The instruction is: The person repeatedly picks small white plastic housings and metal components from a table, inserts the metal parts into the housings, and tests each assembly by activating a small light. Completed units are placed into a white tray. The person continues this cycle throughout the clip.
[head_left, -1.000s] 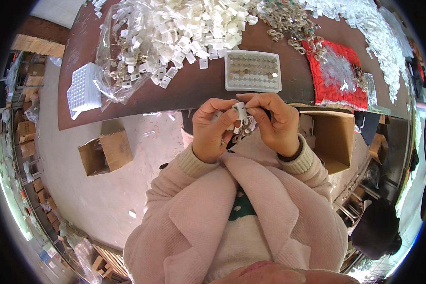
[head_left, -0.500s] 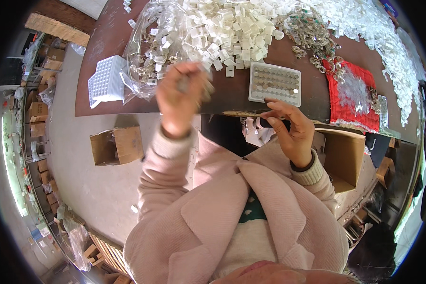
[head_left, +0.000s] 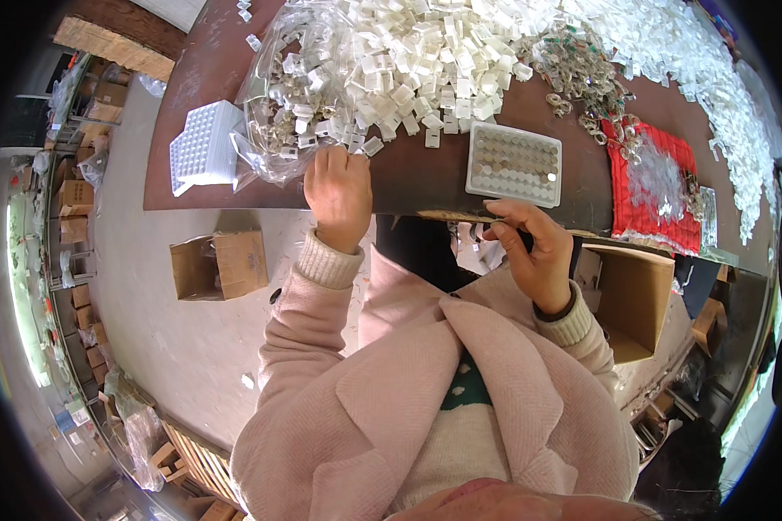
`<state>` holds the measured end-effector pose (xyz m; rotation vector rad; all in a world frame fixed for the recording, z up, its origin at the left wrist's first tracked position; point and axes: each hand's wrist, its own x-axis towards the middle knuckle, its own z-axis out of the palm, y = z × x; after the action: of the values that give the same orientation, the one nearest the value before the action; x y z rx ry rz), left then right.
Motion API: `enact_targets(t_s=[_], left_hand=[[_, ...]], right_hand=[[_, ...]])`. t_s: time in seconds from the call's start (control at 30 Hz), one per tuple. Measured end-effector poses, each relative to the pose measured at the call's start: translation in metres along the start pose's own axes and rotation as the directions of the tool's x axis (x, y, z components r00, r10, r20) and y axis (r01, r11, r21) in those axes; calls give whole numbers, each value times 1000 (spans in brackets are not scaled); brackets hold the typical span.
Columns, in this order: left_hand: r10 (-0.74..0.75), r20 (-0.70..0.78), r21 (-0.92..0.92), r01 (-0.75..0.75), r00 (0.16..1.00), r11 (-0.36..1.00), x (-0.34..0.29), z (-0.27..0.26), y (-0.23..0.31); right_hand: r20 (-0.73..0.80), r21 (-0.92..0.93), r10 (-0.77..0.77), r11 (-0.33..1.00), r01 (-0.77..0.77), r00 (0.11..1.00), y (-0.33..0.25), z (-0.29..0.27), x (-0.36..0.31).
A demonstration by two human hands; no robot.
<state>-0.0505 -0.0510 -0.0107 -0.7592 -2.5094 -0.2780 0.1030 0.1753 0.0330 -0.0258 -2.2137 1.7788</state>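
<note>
My left hand (head_left: pixel 339 196) is closed above the table's front edge, knuckles toward a clear plastic bag (head_left: pixel 265 130). Its fingertips are hidden, so what it may hold does not show. Small white plastic pieces (head_left: pixel 434 69) are heaped just beyond it, and more lie in the bag among brownish bits. My right hand (head_left: pixel 537 252) is bent in front of the edge, thumb and forefinger drawn together; anything between them is too small to make out. Beyond it lies a shallow white tray (head_left: pixel 473 182) holding rows of small round pieces.
A stack of white dimpled trays (head_left: pixel 207 143) stands at the left. To the right are a tangle of ring-like pieces (head_left: pixel 573 69), a red cloth (head_left: pixel 669 217) with clear plastic bits, and a pale heap (head_left: pixel 704 95). Open cardboard boxes (head_left: pixel 241 263) sit below the tabletop.
My left hand, blurred in motion before, has come to rest low by the plastic bag with its fingers curled. My right hand has barely moved. The whole view has shifted slightly.
</note>
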Motion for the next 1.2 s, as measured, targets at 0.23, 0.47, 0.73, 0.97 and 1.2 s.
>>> enact_targets(t_s=[0.23, 0.47, 0.73, 0.97, 1.2], left_hand=[[30, -105, -154, -46, 994, 987, -4, 4, 3], [-49, 1, -142, 49, 999, 989, 10, 7, 11], [137, 512, -858, 496, 848, 132, -5, -44, 55], [-8, 542, -730, 466, 840, -500, -8, -44, 100], [-93, 704, -584, 498, 705, -641, -13, -25, 116]], right_hand=[[-23, -73, -75, 995, 73, 997, 3, 5, 0], [15, -109, -114, 987, 115, 993, 0, 2, -2], [126, -309, -376, 864, 396, 918, -1, -1, 12], [-17, -416, -495, 793, 444, 869, 2, -4, 7], [-22, -534, -365, 791, 298, 931, 9, -47, 33]])
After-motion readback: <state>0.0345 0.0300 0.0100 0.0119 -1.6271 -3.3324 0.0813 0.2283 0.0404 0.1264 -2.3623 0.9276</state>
